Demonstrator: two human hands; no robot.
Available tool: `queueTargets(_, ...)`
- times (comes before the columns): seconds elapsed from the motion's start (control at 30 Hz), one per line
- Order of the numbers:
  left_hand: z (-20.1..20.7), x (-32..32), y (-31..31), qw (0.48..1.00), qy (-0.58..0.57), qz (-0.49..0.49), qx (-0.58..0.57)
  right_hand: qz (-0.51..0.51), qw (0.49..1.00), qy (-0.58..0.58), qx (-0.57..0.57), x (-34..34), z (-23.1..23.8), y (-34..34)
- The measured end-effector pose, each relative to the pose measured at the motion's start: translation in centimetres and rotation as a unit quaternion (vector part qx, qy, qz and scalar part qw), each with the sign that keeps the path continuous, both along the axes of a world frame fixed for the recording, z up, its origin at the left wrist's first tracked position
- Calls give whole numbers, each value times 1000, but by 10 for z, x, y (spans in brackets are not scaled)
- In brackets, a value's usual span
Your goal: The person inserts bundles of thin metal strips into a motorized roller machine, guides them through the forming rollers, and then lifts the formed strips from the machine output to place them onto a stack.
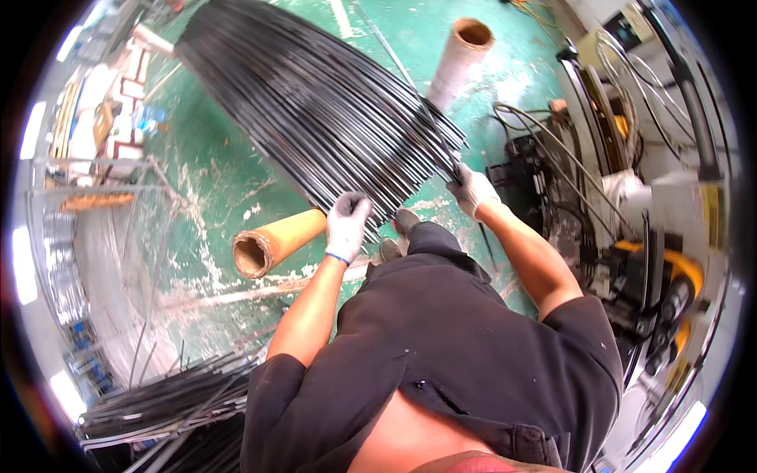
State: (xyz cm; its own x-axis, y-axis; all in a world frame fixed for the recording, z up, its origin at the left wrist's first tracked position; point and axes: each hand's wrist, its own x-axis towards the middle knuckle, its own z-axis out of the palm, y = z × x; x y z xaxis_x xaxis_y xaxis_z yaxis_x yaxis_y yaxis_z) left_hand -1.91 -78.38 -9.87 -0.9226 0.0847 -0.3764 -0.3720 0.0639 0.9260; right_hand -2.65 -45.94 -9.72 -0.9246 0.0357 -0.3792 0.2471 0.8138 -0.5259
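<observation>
I am standing over a big bundle of thin black rods [315,102] that fans out across the green floor [221,181], its far end up near the top left and its near ends just in front of my feet. The bundle rests on two cardboard tubes — a brown one [276,243] lying under the near end, its open mouth turned toward my left, and a paler one [461,59] beyond the bundle at the upper right.

My left hand [348,225], in a white knit glove with dark fingertips, is curled shut around the near ends of the rods on the left side of the bundle, fingers wrapped over them from above. My right hand [471,189], gloved the same way, is closed on the rod ends at the right edge of the bundle — I cannot tell how many rods it has hold of. My two hands are well apart, with the spread ends of the rods between them.

Below my left arm, near the lower left, lies another heap of dark rods [173,402] on the floor. To my right stands a machine [646,276] with cables and yellow parts, close beside my right forearm.
</observation>
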Motion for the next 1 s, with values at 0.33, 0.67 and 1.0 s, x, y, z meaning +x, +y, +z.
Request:
queueTargets(0.33, -13, -61, 102, 800, -307, -14, 516, -114, 983, -63, 126, 295, 97, 3)
queueTargets(0.67, 40, 46, 163, 805, -364, -29, 467, -270, 952, -74, 121, 443, 80, 41)
queueTargets(1.0, 119, -42, 287, 810, -162, -211, 523, -387, 844, 131, 348, 620, 77, 197)
